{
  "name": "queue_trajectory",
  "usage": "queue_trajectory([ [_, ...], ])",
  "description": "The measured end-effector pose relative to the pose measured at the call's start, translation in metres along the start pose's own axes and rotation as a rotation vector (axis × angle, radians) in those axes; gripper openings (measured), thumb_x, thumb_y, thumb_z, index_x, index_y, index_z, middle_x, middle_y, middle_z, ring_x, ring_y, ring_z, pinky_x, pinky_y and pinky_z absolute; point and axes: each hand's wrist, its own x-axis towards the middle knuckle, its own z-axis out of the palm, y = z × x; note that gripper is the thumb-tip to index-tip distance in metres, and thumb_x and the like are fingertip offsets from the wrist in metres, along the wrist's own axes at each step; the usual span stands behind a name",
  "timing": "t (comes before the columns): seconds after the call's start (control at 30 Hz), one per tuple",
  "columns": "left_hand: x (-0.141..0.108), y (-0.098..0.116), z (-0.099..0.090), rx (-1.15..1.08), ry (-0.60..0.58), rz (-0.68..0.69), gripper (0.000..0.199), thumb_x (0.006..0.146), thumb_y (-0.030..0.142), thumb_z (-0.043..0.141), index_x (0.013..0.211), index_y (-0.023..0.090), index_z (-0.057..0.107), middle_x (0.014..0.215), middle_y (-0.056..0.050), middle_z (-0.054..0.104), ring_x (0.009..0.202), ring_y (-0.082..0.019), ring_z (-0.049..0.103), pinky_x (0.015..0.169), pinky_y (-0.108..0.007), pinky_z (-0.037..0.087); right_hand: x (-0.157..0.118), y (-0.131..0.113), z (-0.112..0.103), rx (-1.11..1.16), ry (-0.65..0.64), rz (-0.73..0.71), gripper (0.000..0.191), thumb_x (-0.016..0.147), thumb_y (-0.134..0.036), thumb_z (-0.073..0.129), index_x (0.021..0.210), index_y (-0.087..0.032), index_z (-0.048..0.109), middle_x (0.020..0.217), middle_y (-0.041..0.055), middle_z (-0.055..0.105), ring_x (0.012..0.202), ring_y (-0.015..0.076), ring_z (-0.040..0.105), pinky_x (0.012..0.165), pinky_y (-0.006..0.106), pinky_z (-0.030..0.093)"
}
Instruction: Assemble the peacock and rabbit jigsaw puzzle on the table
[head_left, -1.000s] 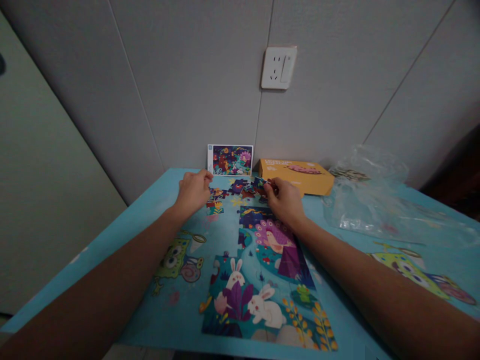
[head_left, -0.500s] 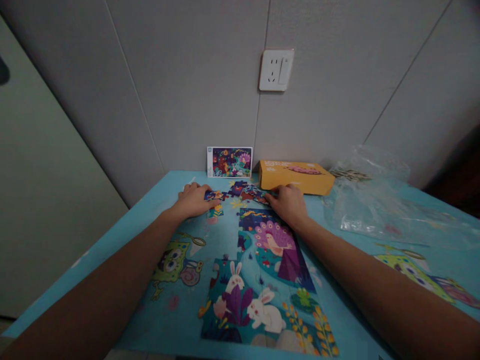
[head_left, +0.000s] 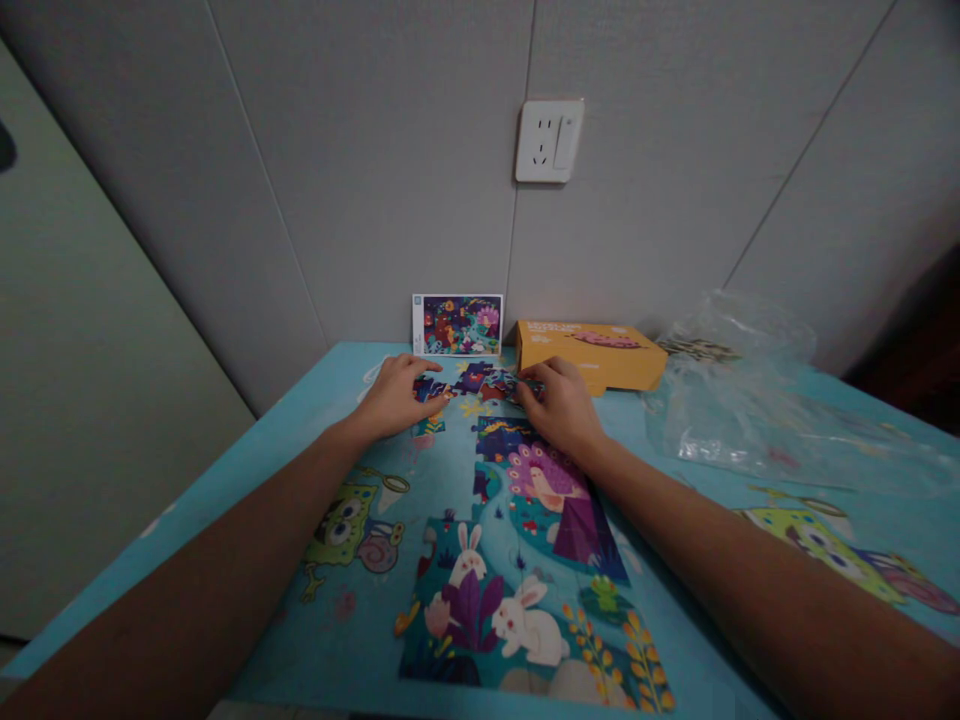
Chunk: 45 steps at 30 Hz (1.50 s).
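A partly joined jigsaw puzzle [head_left: 525, 600] lies flat on the table, showing rabbits, a pink peacock and a stream. Beyond its far edge is a cluster of loose puzzle pieces [head_left: 476, 378], several of them overlapping. My left hand [head_left: 400, 398] rests at the left side of these pieces, thumb and fingers apart around a few of them. At the cluster's right side, my right hand [head_left: 559, 405] touches pieces with bent, parted fingertips, and its palm is over the puzzle's far right corner. A picture card [head_left: 461, 325] with the full scene leans against the wall.
An orange box [head_left: 600, 355] lies by the wall behind my right hand. Clear plastic bags [head_left: 750, 410], one with pieces [head_left: 697, 350] inside, spread over the right side. The blue table [head_left: 300, 400] has a cartoon-printed cover. A socket [head_left: 550, 140] is on the wall.
My right hand has shifted left toward the loose pieces, away from the box. My left hand has moved slightly, its fingers opening wider. The joined puzzle looks unchanged.
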Motion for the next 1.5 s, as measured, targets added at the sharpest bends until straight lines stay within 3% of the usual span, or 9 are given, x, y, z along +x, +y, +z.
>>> queue_trajectory([
  [0.1, 0.0, 0.004, -0.002, -0.054, 0.118, 0.117, 0.041, 0.078, 0.039, 0.066, 0.114, 0.019, 0.063, 0.114, -0.008, 0.058, 0.111, -0.024, 0.051, 0.1, -0.038, 0.04, 0.0, -0.002, 0.0, 0.041, 0.002, -0.032, 0.022, 0.087, -0.026, 0.054, 0.095, -0.013, 0.069, 0.092, 0.0122, 0.063, 0.093, 0.0256, 0.057, 0.084, 0.035, 0.043],
  [0.37, -0.001, 0.0, 0.001, -0.042, 0.057, 0.225, 0.05, 0.075, 0.038, 0.071, 0.12, 0.018, 0.06, 0.123, -0.01, 0.052, 0.116, -0.025, 0.048, 0.102, -0.039, 0.04, 0.0, -0.005, 0.0, 0.07, -0.044, -0.078, 0.019, 0.087, -0.027, 0.054, 0.09, -0.015, 0.068, 0.088, 0.0107, 0.064, 0.091, 0.0247, 0.058, 0.083, 0.035, 0.043],
  [0.67, 0.002, -0.003, 0.0, -0.014, 0.136, -0.058, 0.035, 0.08, 0.039, 0.063, 0.108, 0.02, 0.066, 0.111, -0.009, 0.059, 0.111, -0.027, 0.05, 0.103, -0.045, 0.038, 0.0, -0.002, 0.001, 0.069, -0.048, -0.075, 0.018, 0.087, -0.025, 0.053, 0.089, -0.015, 0.068, 0.088, 0.0103, 0.066, 0.09, 0.0239, 0.058, 0.083, 0.034, 0.043],
  [0.9, -0.002, -0.011, 0.004, 0.019, -0.188, -0.004, 0.046, 0.077, 0.049, 0.064, 0.117, 0.026, 0.063, 0.126, -0.009, 0.052, 0.119, -0.031, 0.045, 0.104, -0.048, 0.035, -0.001, -0.002, 0.002, 0.059, -0.057, -0.067, 0.019, 0.087, -0.025, 0.053, 0.09, -0.014, 0.068, 0.089, 0.0107, 0.065, 0.091, 0.0238, 0.058, 0.082, 0.033, 0.042],
  [1.03, -0.001, -0.012, -0.001, 0.092, -0.155, 0.002, 0.044, 0.083, 0.044, 0.056, 0.121, 0.022, 0.061, 0.121, -0.012, 0.054, 0.116, -0.03, 0.047, 0.102, -0.045, 0.037, -0.001, -0.002, 0.002, 0.049, -0.063, -0.074, 0.019, 0.087, -0.024, 0.052, 0.09, -0.015, 0.068, 0.089, 0.0105, 0.065, 0.09, 0.0236, 0.058, 0.082, 0.033, 0.042],
  [1.13, -0.002, -0.001, -0.014, 0.262, -0.169, -0.068, 0.059, 0.071, 0.065, 0.062, 0.105, 0.017, 0.066, 0.109, -0.016, 0.057, 0.108, -0.037, 0.051, 0.089, -0.046, 0.043, -0.001, -0.001, 0.003, 0.048, -0.071, -0.074, 0.018, 0.087, -0.024, 0.052, 0.09, -0.015, 0.068, 0.089, 0.0103, 0.065, 0.09, 0.0232, 0.057, 0.082, 0.033, 0.042],
  [1.2, -0.003, 0.01, -0.024, 0.309, -0.284, -0.116, 0.061, 0.067, 0.071, 0.06, 0.091, 0.016, 0.066, 0.095, -0.016, 0.061, 0.093, -0.035, 0.057, 0.078, -0.042, 0.046, -0.001, -0.001, 0.003, 0.051, -0.079, -0.072, 0.017, 0.086, -0.023, 0.053, 0.09, -0.016, 0.068, 0.089, 0.0103, 0.065, 0.09, 0.023, 0.057, 0.082, 0.033, 0.041],
  [1.33, -0.004, 0.028, -0.033, 0.319, -0.488, -0.159, 0.047, 0.069, 0.061, 0.064, 0.086, 0.017, 0.062, 0.091, -0.013, 0.066, 0.08, -0.028, 0.062, 0.065, -0.033, 0.043, 0.0, -0.003, 0.004, 0.042, -0.09, -0.072, 0.016, 0.084, -0.02, 0.053, 0.09, -0.016, 0.068, 0.089, 0.0101, 0.065, 0.09, 0.0231, 0.057, 0.081, 0.033, 0.041],
  [1.5, -0.003, 0.029, -0.033, 0.303, -0.518, -0.185, 0.038, 0.072, 0.055, 0.063, 0.082, 0.018, 0.061, 0.084, -0.011, 0.068, 0.073, -0.026, 0.063, 0.057, -0.031, 0.038, 0.0, -0.004, 0.004, 0.03, -0.101, -0.069, 0.018, 0.083, -0.019, 0.053, 0.091, -0.016, 0.069, 0.088, 0.0101, 0.066, 0.089, 0.0233, 0.058, 0.081, 0.033, 0.041],
])
